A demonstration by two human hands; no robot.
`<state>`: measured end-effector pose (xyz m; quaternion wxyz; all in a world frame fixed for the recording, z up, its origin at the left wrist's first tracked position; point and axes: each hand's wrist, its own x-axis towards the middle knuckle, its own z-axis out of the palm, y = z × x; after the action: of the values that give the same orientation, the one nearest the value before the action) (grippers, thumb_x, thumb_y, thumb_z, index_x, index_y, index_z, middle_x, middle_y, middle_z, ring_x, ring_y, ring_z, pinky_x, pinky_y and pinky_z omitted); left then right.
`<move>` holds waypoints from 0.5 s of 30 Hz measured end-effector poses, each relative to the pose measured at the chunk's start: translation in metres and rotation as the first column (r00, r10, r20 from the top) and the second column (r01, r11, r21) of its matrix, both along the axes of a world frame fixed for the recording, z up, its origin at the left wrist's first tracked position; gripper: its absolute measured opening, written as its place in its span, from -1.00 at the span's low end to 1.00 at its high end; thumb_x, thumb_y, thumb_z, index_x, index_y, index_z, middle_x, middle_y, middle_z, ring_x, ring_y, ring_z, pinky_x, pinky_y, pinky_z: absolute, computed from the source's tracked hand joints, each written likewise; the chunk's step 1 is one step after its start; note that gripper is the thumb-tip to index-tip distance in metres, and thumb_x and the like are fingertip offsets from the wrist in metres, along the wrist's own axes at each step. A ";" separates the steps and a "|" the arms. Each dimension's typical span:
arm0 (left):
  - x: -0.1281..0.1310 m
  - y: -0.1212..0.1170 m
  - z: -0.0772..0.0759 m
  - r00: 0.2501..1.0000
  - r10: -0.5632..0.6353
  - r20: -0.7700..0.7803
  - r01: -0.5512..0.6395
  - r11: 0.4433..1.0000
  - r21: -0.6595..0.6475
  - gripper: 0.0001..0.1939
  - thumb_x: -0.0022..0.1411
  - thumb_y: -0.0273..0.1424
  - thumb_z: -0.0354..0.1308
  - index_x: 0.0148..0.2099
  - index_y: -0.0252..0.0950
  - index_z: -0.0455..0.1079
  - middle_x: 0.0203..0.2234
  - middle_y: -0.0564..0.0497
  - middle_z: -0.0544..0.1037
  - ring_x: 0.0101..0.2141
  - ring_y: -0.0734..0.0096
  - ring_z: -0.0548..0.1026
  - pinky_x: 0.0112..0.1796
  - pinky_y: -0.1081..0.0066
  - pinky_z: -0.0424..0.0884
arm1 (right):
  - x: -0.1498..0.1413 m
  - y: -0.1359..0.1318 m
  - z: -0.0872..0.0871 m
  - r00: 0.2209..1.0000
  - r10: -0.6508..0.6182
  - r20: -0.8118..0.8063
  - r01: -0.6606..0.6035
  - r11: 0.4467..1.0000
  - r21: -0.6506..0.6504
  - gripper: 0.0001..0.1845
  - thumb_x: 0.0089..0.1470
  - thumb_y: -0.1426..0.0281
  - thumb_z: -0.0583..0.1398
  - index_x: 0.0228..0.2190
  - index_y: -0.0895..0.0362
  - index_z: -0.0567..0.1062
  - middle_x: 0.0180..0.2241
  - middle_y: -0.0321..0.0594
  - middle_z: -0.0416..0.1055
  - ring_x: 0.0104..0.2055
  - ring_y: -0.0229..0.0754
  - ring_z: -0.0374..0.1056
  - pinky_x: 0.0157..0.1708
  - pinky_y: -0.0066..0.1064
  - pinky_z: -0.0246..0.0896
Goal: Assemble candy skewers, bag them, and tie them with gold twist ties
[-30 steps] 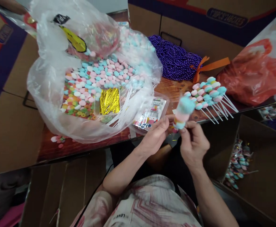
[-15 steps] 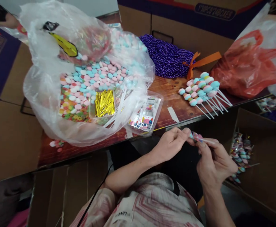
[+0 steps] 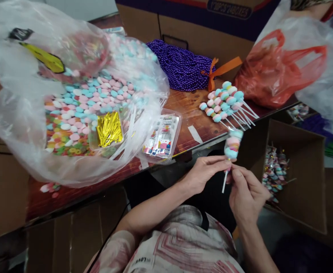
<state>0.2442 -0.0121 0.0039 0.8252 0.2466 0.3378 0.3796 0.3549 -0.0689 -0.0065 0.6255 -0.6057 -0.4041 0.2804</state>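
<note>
Both my hands hold one candy skewer (image 3: pixel 232 143) upright below the table's front edge. It is a white stick with blue, pink and white marshmallow pieces in clear wrap. My left hand (image 3: pixel 204 172) pinches it just under the candy. My right hand (image 3: pixel 244 187) pinches the stick from the right. A row of finished skewers (image 3: pixel 223 102) lies on the table just beyond. A big clear bag of loose pastel candies (image 3: pixel 78 98) fills the table's left side, with a small tub of gold twist ties (image 3: pixel 108 129) in it.
A clear packet of stickers (image 3: pixel 160 138) lies by the bag. Purple bead strings (image 3: pixel 180 64) with an orange ribbon sit at the back, a red plastic bag (image 3: pixel 277 70) at the right. An open cardboard box (image 3: pixel 294 174) holding wrapped skewers stands low at the right. Cardboard boxes surround the table.
The skewer lay level between my hands half a second ago; now it stands upright with the candy on top. The view has shifted to the right.
</note>
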 end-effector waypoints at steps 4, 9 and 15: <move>0.012 -0.006 -0.005 0.996 0.083 -0.036 -0.078 0.991 0.112 -0.66 0.01 -0.20 0.45 -0.22 -0.33 0.61 -0.49 0.05 0.56 -0.56 0.53 0.38 -0.41 0.39 0.33 | 0.003 -0.002 0.000 0.969 0.039 -0.243 -0.073 0.988 -0.135 -0.77 0.05 0.24 0.36 -0.32 0.14 0.66 -0.55 -0.28 0.46 -0.53 -0.28 0.33 -0.51 -0.40 0.23; -0.016 0.002 0.006 0.951 0.103 -0.290 0.079 0.830 0.553 -0.86 0.25 -0.33 0.27 -0.32 -0.25 0.62 -0.28 -0.08 0.67 -0.24 0.32 0.59 -0.10 0.30 0.46 | 0.031 -0.002 -0.013 0.853 0.064 -0.519 -0.174 0.971 -0.165 -0.74 -0.16 0.28 0.48 -0.46 0.12 0.57 -0.56 -0.35 0.39 -0.61 -0.41 0.17 -0.57 -0.47 0.13; -0.133 0.044 0.011 0.558 0.582 -0.591 0.218 0.584 0.782 -0.80 0.15 -0.50 0.32 -0.17 -0.16 0.62 -0.12 -0.07 0.64 -0.02 0.16 0.52 0.09 0.14 0.30 | 0.124 0.019 -0.058 0.912 0.070 -0.405 -0.093 0.995 -0.037 -0.59 -0.04 0.11 0.38 -0.65 0.02 0.36 -0.61 -0.34 0.14 -0.66 -0.38 -0.07 -0.66 -0.31 -0.15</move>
<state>0.1114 0.0319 0.0150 0.3239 0.6843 0.4961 0.4250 0.4793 -0.0498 -0.0646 0.6661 -0.5344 -0.2836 0.4362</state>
